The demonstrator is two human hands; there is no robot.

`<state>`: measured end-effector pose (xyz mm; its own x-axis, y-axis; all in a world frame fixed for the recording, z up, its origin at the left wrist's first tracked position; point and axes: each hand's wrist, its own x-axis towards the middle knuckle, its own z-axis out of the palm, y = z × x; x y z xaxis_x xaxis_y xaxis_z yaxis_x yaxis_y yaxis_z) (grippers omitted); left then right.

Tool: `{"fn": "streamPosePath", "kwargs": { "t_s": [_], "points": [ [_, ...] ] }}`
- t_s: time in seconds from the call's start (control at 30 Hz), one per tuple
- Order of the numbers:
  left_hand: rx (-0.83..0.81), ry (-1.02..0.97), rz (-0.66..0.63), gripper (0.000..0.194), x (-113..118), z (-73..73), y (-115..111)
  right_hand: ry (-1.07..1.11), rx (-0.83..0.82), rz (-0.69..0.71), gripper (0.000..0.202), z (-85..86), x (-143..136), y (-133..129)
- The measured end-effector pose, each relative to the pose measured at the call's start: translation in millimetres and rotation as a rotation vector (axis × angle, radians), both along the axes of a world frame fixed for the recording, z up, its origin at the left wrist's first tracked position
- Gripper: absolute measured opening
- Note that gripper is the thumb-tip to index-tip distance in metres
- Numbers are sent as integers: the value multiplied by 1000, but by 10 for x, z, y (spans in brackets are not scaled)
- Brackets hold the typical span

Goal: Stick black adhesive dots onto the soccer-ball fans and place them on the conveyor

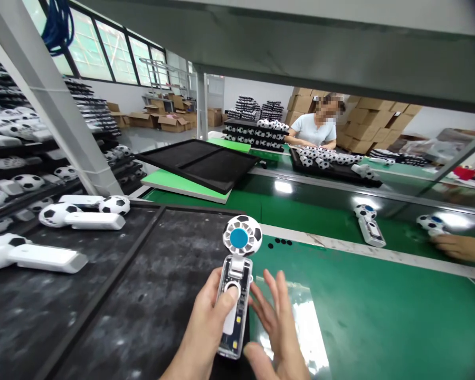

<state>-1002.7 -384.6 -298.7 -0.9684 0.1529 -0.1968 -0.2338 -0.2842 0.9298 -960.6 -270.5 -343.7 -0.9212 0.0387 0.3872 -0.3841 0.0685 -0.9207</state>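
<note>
My left hand (206,322) is closed around a handheld fan (233,311) with a soccer-ball head and a clear-fronted handle, its thumb on the round button. A blue disc sits at the centre of the fan's head, which points away from me. Beside the handle, my right hand (279,332) is open with fingers spread; whether its fingertips touch the fan I cannot tell. Beneath that hand a clear plastic sheet (314,327) lies on the green work surface (380,316). Several small black discs (284,241) lie beyond it.
A black tray (142,274) at left holds white soccer-ball fans (97,220). More fans (370,227) lie on the green conveyor (320,211), one near another person's hand (463,249) at right. A slanted metal post (59,100) and an overhead shelf frame the view. A co-worker (314,129) sits across.
</note>
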Motion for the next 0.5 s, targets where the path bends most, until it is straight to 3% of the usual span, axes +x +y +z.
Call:
{"fn": "streamPosePath", "kwargs": {
  "t_s": [0.13, 0.23, 0.27, 0.33, 0.37, 0.43, 0.5],
  "points": [
    [-17, -130, 55, 32, 10, 58, 112, -206, -20, 58, 73, -50, 69, -81],
    [4, -122, 48, 27, -50, 125, 337, -294, -97, 15, 71, 40, 27, -65],
    [-59, -48, 24, 26, -118, 141, 392, -328, -133, -5, 70, 89, -34, -14],
    [-348, 206, 37, 27, -312, 172, 356, -384, -213, -35, 67, 183, -254, 167],
    [-517, 337, 86, 27, -415, 193, 234, -402, -246, -39, 66, 217, -413, 291],
    [-764, 466, 286, 29, -562, 265, -225, -417, -264, -45, 63, 254, -802, 580],
    [-944, 346, 586, 36, -582, 374, -870, -442, -166, -132, 54, 267, -1223, 875]
  ]
}}
